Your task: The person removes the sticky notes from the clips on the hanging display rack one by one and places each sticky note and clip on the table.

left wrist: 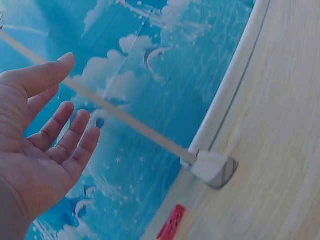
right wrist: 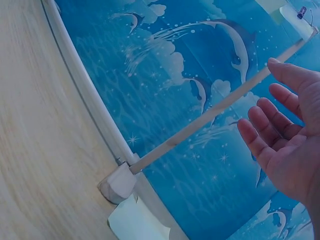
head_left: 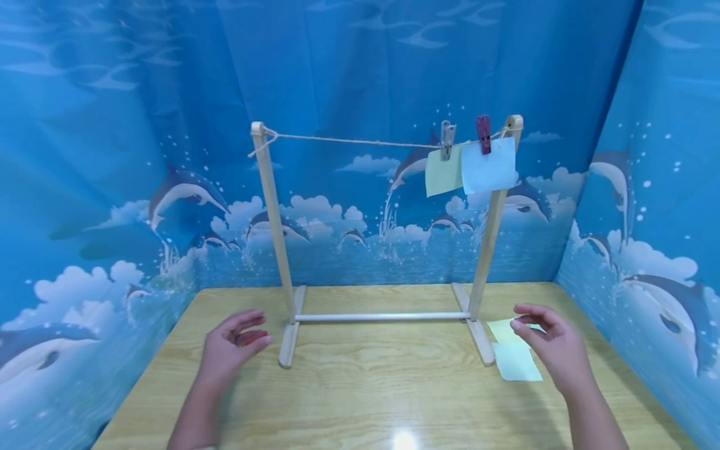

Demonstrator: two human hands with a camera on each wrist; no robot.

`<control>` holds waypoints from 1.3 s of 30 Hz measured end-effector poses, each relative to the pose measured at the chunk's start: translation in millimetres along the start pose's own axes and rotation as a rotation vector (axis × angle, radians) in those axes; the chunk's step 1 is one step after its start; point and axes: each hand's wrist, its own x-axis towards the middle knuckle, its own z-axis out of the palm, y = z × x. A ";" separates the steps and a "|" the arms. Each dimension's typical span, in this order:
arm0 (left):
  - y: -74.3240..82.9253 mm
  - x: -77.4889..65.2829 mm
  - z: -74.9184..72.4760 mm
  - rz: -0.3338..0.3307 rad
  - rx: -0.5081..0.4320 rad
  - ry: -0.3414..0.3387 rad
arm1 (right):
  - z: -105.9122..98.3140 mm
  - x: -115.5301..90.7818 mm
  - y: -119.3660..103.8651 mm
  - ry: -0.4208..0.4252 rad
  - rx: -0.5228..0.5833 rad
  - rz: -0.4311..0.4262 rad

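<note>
My left hand (head_left: 225, 351) hovers over the table's left side, its fingers loosely bent with nothing held. Behind it lies a red clothespin (left wrist: 171, 222), partly hidden by the hand in the head view. Over on the right, my right hand (head_left: 562, 353) hangs in the air with relaxed fingers, near a pale blue-green paper (head_left: 517, 362) and a yellow-green paper (head_left: 502, 330) on the table. From the string (head_left: 349, 141) hang a pale green paper (head_left: 441, 174) under a grey clothespin (head_left: 447, 140) and a light blue paper (head_left: 489, 167) under a dark red clothespin (head_left: 484, 134).
A wooden rack stands on the table (head_left: 360, 381), with a left post (head_left: 275, 219), a right post (head_left: 488, 250) and a white crossbar (head_left: 382, 317). Its feet lie between the hands. A blue dolphin-print curtain (head_left: 337, 75) encloses the back and sides.
</note>
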 end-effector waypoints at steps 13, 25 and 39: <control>20.0 18.5 36.8 0.055 0.050 -0.131 | 6.4 13.8 -21.5 -0.025 -0.106 -0.047; 39.3 33.7 67.1 0.164 0.078 -0.231 | 18.2 29.4 -38.3 -0.056 -0.104 -0.102; 71.0 52.1 98.2 0.153 0.055 -0.286 | 30.6 49.0 -58.0 -0.083 -0.088 -0.115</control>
